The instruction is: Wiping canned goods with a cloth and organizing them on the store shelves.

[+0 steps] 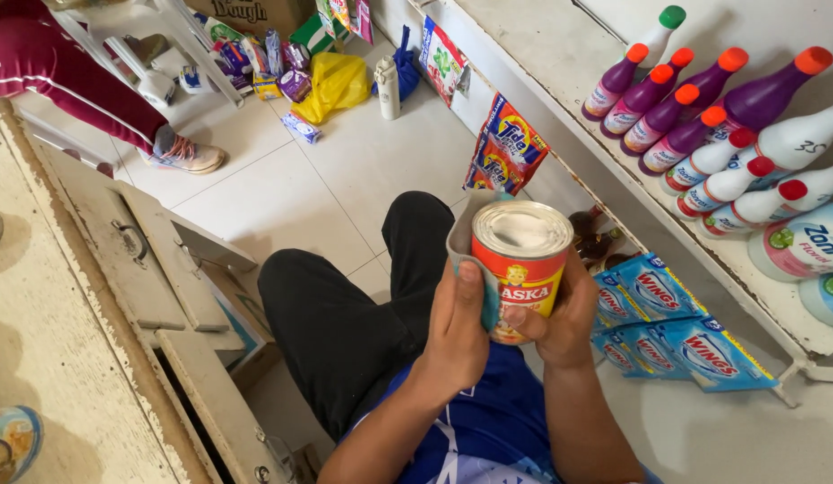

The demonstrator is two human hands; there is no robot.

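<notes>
Red and yellow tin can [521,269] with a silvery top is sitting right in the middle of the view, held up over the person's lap in both hands. The left hand [459,330] is wrapping around the can's left side and pressing a grey-blue cloth [466,244] against it, thumb lying up along the cloth. The right hand [560,318] is cupping the right side, fingers curling around to the label. Off to the right, a white shelf [560,63] is carrying purple and white bottles [694,116] with orange and red caps, and blue sachet packs [676,336] are hanging just below it. A worn cream cabinet [94,296] is standing on the left, and someone's sneaker [185,152] is resting on the far tiled floor [327,179].
</notes>
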